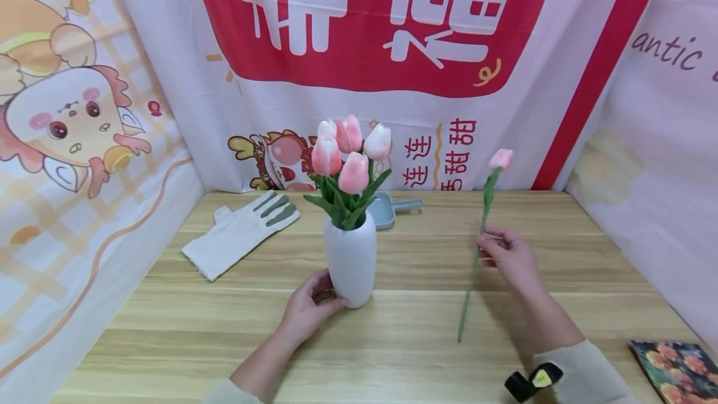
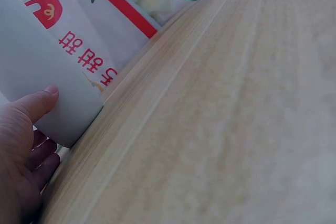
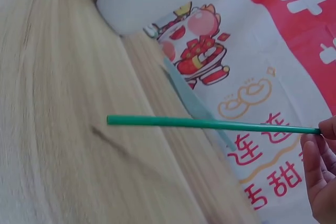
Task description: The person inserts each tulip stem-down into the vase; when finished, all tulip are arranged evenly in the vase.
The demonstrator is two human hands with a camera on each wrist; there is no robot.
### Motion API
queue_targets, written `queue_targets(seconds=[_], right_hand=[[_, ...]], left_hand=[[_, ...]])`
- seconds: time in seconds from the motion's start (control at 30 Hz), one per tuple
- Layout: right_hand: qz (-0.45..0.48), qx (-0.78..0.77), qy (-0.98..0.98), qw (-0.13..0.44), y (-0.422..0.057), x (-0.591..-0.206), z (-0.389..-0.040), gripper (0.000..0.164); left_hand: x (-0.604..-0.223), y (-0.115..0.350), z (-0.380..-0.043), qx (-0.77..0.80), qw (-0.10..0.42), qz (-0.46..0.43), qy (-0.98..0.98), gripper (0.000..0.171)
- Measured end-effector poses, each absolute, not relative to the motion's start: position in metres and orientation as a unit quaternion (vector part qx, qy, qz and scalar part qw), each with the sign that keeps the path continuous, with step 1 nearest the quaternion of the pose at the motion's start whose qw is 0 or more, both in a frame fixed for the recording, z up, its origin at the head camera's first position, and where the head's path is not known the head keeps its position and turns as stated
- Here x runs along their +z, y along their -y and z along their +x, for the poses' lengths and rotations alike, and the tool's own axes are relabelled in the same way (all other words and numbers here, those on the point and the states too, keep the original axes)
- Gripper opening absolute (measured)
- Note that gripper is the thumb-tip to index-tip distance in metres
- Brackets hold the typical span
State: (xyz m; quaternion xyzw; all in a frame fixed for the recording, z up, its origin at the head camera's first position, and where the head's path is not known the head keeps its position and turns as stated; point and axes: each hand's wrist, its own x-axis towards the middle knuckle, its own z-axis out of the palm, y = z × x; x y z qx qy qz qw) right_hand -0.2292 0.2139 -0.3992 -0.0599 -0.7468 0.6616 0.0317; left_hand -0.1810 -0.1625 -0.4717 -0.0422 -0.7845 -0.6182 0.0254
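A white vase (image 1: pixel 351 260) stands upright on the table, holding several pink and white tulips (image 1: pixel 353 173) with green leaves. My left hand (image 1: pixel 311 308) holds the vase low on its left side. In the left wrist view its thumb (image 2: pixel 39 103) lies along the vase wall, with the other fingers curled near the base. Off to the right, my right hand (image 1: pixel 509 257) pinches a single pink tulip (image 1: pixel 501 159) partway down its long green stem. The bloom points up, and the stem's bare lower end (image 3: pixel 136 121) hangs above the tabletop in the right wrist view.
A white glove with grey-green fingers (image 1: pixel 241 232) lies left of the vase. Behind the vase is a light blue pan-shaped item with a handle (image 1: pixel 383 211). A card with printed flowers (image 1: pixel 681 370) lies at the table's right edge. Printed cloth hangs around the table (image 1: pixel 415 341).
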Motion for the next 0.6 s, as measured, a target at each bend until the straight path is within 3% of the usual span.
queue_targets(seconds=[0.23,0.6], right_hand=[[-0.065,0.724,0.685,0.058,-0.2,-0.38,-0.224,0.018],[-0.046,0.807,0.577,0.117,-0.178,-0.35,-0.215,0.02]], left_hand=[[-0.473,0.163,-0.181,-0.619,0.03,-0.048,0.784,0.06],[-0.473,0.164,-0.181,-0.62,0.029,-0.052,0.782,0.06]])
